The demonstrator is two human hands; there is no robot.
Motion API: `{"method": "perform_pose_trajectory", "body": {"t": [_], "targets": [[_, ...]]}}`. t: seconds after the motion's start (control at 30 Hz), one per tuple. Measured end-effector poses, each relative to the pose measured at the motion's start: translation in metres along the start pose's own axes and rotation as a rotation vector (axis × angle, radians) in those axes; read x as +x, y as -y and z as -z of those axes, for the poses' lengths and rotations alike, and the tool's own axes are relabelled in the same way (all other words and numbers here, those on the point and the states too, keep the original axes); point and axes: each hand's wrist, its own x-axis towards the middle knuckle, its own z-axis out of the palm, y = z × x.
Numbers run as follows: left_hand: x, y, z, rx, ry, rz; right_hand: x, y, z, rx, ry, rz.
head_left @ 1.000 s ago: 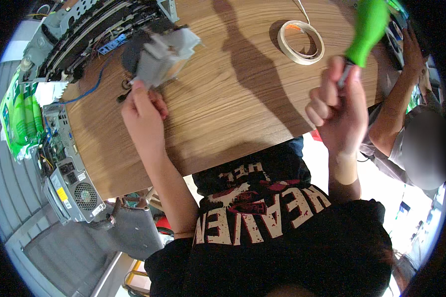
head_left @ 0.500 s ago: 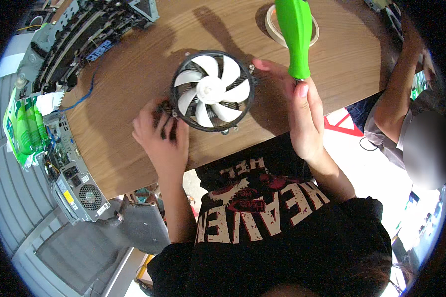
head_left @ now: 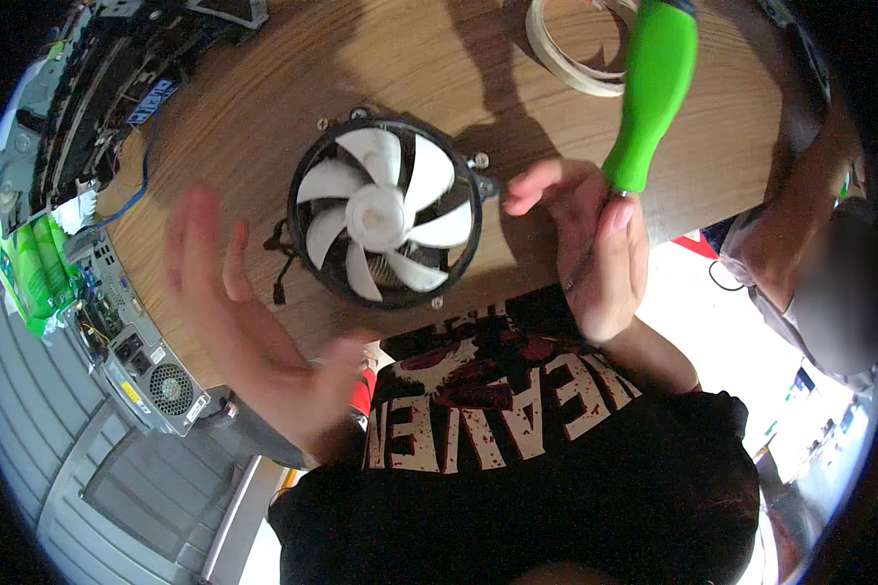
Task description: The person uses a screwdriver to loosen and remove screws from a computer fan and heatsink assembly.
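Left hand: spread, slightly blurred, held beside the fan.
Right hand: screwdriver gripped by thumb and fingers, green handle raised; forefinger pointed toward the fan's rim.
Fan: laid on the table, white blades up, between both hands.
Power supply: marked with a yellow label, too small to be read.
Shirt: black, printed across with large pale letters.

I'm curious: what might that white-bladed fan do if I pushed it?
The fan might spin its white blades, since they circle a hub. Its evenly round black ring looks stiff. Lying face-up, it probably wouldn't roll.
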Motion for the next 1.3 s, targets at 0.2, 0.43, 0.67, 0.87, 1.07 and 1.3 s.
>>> {"method": "perform_pose_trajectory", "body": {"t": [0.2,0.43,0.67,0.87,1.07,1.3], "targets": [[0.039,-0.009,-0.023,0.268,0.447,-0.295,-0.002,-0.002,0.001,-0.003,0.031,-0.025],[0.042,0.001,-0.033,0.204,0.454,-0.321,0.003,0.005,-0.011,0.252,-0.260,0.019],[0.044,-0.003,-0.030,0.265,0.524,-0.280,0.006,0.007,0.006,0.058,0.001,-0.015],[0.041,-0.010,-0.029,0.286,0.493,-0.290,0.011,0.025,0.040,-0.015,0.000,0.181],[0.035,0.012,-0.032,0.064,0.141,-0.539,0.054,0.067,0.074,-0.598,-0.287,0.373],[0.007,0.055,-0.018,0.100,-0.370,-0.451,0.084,0.084,0.079,-0.601,-0.184,0.312]]}}
